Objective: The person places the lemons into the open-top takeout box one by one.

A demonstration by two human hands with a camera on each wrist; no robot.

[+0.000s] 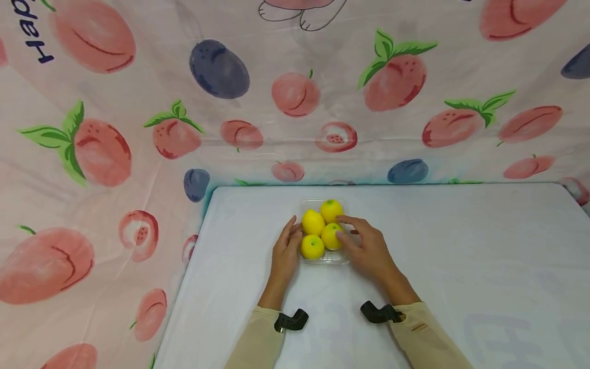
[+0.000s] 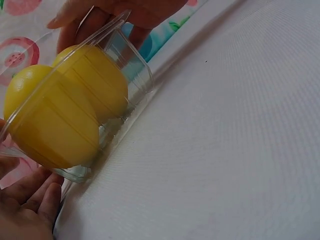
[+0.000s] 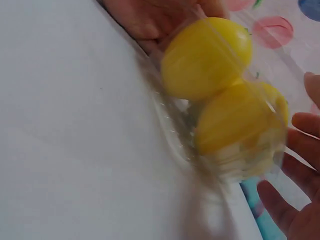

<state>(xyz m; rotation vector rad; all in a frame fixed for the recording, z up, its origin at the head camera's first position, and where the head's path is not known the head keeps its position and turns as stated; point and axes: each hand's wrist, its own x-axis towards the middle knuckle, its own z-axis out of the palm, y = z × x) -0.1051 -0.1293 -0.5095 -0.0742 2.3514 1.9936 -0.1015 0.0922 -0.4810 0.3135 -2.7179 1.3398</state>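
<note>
A clear plastic tray sits on the white table, holding several yellow lemons with green stem spots. My left hand rests along the tray's left side, its fingers nearly straight by the rim. On the other side, my right hand has its fingers spread, with thumb and index reaching over the right rim beside the lemons. The right wrist view shows those fingers apart from one another next to the tray wall. Through the ribbed wall, two lemons show large in the left wrist view.
The white table extends to both sides of the tray and toward me. Behind it and to its left hangs a pink cloth printed with fruit. A black wrist device is on the left sleeve, another on the right.
</note>
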